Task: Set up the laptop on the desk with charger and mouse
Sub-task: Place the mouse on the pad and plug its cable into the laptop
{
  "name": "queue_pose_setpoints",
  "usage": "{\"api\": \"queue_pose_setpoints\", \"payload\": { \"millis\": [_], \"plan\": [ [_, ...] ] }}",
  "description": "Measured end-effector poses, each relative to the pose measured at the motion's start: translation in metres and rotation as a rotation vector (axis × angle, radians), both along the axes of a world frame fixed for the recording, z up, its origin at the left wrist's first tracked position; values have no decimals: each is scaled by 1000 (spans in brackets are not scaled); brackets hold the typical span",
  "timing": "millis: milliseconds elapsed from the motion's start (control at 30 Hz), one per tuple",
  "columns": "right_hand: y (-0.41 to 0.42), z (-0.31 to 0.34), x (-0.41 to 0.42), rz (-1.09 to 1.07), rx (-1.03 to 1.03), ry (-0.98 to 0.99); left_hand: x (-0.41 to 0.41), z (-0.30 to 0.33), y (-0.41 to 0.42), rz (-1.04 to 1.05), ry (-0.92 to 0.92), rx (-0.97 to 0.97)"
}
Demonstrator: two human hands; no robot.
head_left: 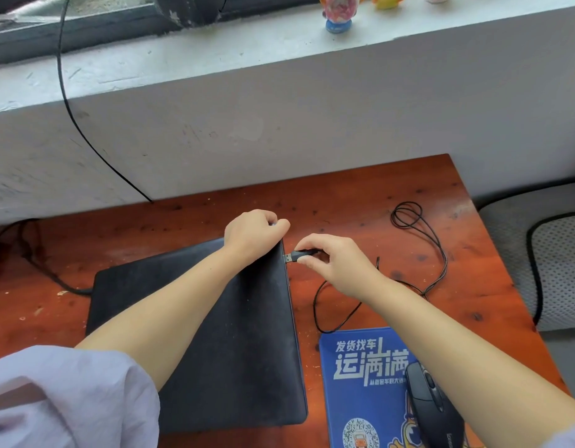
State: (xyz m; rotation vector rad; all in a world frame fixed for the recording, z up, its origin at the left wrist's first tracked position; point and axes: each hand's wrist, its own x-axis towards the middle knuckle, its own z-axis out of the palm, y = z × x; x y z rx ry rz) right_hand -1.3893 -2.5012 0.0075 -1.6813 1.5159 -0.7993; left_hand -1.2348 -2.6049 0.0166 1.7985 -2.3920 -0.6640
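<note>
A closed black laptop (234, 344) lies flat on the reddish wooden desk (360, 195). My left hand (252, 236) grips the laptop's far right corner. My right hand (334, 263) pinches the mouse's USB plug (295, 256), whose metal tip touches the laptop's right edge. The black mouse cable (434, 253) loops across the desk behind my right hand. The black mouse (433, 405) rests on a blue printed mouse pad (360, 383) at the front right, partly covered by my right forearm. A black charger cable (53, 279) reaches the laptop's left side.
A white wall and windowsill (279, 59) run right behind the desk, with small figurines (339, 12) on the sill. A thin black wire (85, 134) hangs down the wall. A grey mesh chair cushion (551, 253) sits beyond the desk's right edge.
</note>
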Motion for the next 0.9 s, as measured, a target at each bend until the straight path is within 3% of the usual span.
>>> {"api": "queue_pose_setpoints", "payload": {
  "millis": [267, 433, 600, 733, 900],
  "plan": [
    [1, -1, -3, 6, 34, -125, -1, 0, 2, 5, -1, -7],
    [9, -11, 12, -133, -74, -113, 1, 3, -1, 21, 1, -20],
    [-3, -3, -4, 36, -57, -6, 1, 2, 0, 11, 4, -15],
    [4, -3, 5, -41, -109, 97, 0, 2, 0, 16, 1, -5],
    [6, -4, 7, -80, -81, -15, 1, 4, 1, 12, 8, -14]
  ]
}}
